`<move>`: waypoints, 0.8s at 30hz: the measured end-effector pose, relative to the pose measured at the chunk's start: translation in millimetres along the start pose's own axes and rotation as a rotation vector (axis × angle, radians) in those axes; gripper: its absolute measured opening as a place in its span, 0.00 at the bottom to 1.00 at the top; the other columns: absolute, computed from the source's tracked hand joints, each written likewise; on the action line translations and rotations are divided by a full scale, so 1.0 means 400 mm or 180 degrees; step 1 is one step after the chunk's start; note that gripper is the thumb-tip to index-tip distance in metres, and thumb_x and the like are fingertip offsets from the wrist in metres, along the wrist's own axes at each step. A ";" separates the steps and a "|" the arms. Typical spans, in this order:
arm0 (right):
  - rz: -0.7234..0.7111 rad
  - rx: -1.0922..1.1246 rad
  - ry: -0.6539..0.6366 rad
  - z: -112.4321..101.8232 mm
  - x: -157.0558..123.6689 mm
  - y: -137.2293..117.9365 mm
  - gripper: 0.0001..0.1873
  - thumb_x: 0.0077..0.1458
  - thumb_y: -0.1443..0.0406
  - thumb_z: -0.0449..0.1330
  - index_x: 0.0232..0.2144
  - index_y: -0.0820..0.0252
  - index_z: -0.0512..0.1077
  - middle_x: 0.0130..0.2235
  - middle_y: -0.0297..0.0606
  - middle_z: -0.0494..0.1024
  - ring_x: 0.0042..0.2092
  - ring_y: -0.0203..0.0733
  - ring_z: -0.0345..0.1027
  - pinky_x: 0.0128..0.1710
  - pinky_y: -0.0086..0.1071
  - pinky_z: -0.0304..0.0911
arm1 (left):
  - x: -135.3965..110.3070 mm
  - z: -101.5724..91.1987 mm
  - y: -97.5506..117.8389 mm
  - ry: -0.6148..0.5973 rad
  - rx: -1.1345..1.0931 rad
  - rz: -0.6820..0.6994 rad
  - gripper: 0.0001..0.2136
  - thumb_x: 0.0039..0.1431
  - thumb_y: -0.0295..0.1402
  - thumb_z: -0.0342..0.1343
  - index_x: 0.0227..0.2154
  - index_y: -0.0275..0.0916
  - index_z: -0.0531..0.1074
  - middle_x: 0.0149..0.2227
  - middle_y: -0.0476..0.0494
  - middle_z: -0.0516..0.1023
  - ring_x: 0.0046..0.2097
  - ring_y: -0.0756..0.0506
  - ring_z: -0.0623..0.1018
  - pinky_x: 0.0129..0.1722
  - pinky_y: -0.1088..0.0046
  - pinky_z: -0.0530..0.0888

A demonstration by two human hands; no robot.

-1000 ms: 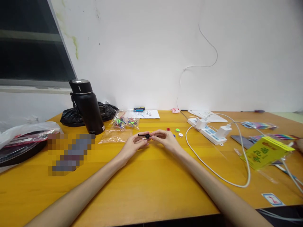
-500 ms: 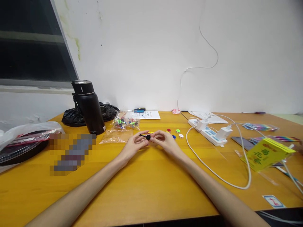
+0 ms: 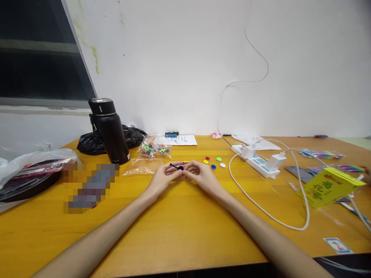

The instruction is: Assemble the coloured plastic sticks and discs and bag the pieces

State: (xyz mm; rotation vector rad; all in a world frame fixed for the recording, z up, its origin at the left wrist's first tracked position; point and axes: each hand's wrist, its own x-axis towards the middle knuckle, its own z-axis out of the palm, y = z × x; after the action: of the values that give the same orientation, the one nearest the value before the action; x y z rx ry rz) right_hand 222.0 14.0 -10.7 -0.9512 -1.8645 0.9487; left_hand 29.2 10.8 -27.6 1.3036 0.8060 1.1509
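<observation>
My left hand (image 3: 162,180) and my right hand (image 3: 202,176) meet above the table, closed on a small black piece with a round disc and a thin stem (image 3: 180,168). The disc lies between the fingertips of both hands, while the stem points left across my left fingers. Just behind the fingers a thin yellow piece (image 3: 186,162) shows, with a bit of blue; most of it is hidden. Small round pieces lie beyond my right hand: red (image 3: 207,158), yellow (image 3: 205,162), blue (image 3: 213,167), green (image 3: 218,159) and white (image 3: 222,165).
Clear bags of coloured parts (image 3: 155,148) lie behind my left hand, near a black bottle (image 3: 109,133). At right are a white power strip (image 3: 262,165), a looping cable (image 3: 269,219) and a yellow box (image 3: 329,188). Another person's hand (image 3: 367,178) partly shows at the right edge.
The black piece has tilted in my fingers, its disc now seen more edge-on and its stem pointing higher. A yellow round piece now shows beside my right hand. The view has shifted slightly.
</observation>
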 end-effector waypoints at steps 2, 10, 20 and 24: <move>0.0032 0.0057 -0.0027 0.004 -0.002 0.004 0.16 0.59 0.53 0.63 0.38 0.60 0.74 0.37 0.41 0.80 0.37 0.42 0.75 0.39 0.33 0.69 | 0.001 -0.001 0.001 0.0012 0.0079 0.0051 0.26 0.50 0.42 0.70 0.51 0.36 0.76 0.49 0.33 0.81 0.51 0.37 0.80 0.54 0.57 0.75; 0.0070 -0.0069 -0.0116 0.014 -0.005 -0.002 0.18 0.62 0.52 0.60 0.36 0.61 0.78 0.38 0.42 0.82 0.37 0.44 0.76 0.38 0.34 0.69 | 0.003 -0.001 0.009 0.0127 0.0250 0.0238 0.23 0.50 0.40 0.70 0.47 0.36 0.76 0.49 0.34 0.81 0.51 0.37 0.80 0.54 0.57 0.76; 0.0137 -0.0041 -0.0227 0.003 -0.007 -0.016 0.18 0.61 0.51 0.61 0.36 0.60 0.78 0.37 0.42 0.82 0.38 0.46 0.77 0.40 0.36 0.70 | -0.001 0.002 0.019 0.0028 0.0293 0.0270 0.21 0.51 0.40 0.69 0.46 0.36 0.77 0.49 0.34 0.82 0.50 0.37 0.81 0.55 0.58 0.75; 0.0125 -0.0120 -0.0289 -0.006 -0.009 -0.022 0.17 0.61 0.51 0.61 0.36 0.60 0.78 0.35 0.41 0.82 0.38 0.46 0.77 0.40 0.35 0.69 | -0.005 0.007 0.026 0.0060 0.0345 0.0293 0.21 0.51 0.40 0.69 0.45 0.35 0.77 0.47 0.34 0.83 0.48 0.37 0.82 0.54 0.58 0.75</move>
State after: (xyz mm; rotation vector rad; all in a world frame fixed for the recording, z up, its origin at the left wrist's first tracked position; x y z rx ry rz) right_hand 223.3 7.8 -3.4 -0.9851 -1.9522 0.9982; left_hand 29.3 7.2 -17.5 1.4338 0.8392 1.2077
